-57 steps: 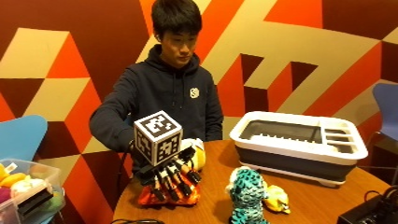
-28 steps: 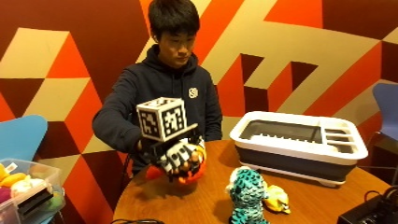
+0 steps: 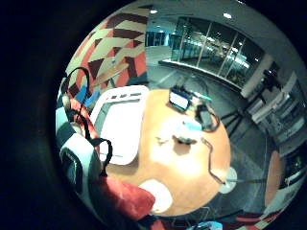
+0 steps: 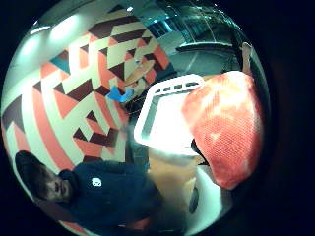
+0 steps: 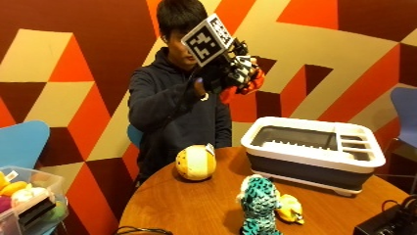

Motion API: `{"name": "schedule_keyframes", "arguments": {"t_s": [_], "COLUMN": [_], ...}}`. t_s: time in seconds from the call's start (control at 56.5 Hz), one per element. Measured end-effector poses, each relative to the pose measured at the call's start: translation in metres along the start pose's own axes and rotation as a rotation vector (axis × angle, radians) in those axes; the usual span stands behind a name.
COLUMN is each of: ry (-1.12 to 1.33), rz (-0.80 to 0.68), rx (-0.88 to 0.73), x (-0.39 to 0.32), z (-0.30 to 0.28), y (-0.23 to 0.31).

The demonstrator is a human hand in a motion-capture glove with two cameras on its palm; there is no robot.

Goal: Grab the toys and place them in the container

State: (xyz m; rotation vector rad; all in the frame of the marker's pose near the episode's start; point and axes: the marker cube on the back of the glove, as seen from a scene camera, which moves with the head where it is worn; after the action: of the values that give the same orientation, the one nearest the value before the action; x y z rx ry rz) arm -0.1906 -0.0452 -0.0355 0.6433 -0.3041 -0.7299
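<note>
While the right hand [image 5: 236, 73] was raised at head height, its fingers curled round a red toy [image 5: 242, 87] — well above the white container [image 5: 312, 152] on the worktop [image 5: 189, 200].

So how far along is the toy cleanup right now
Nothing looks finished: the container appears empty. In hand: the gloved right hand holds a red plush toy up at head height, not yet over the container. Left on the table: a round yellow plush ball, a teal spotted plush animal and a small yellow toy beside it.
</note>
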Motion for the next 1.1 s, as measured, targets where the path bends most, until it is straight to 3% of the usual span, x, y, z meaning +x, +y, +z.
{"name": "schedule_keyframes", "arguments": {"t_s": [0.053, 0.159, 0.265, 0.389, 0.601, 0.867, 1.096], "ry": [-0.04, -0.082, -0.15, -0.041, -0.123, 0.098, 0.107], "rz": [0.097, 0.134, 0.186, 0.102, 0.142, 0.26, 0.406], "rx": [0.03, 0.059, -0.056, -0.242, -0.293, -0.438, -0.731], "x": [-0.015, -0.016, -0.005, -0.038, -0.017, 0.028, 0.06], "z": [0.017, 0.054, 0.086, 0.137, 0.097, 0.03, 0.078], "y": [-0.015, -0.037, -0.053, -0.042, -0.022, 0.086, 0.216]}}
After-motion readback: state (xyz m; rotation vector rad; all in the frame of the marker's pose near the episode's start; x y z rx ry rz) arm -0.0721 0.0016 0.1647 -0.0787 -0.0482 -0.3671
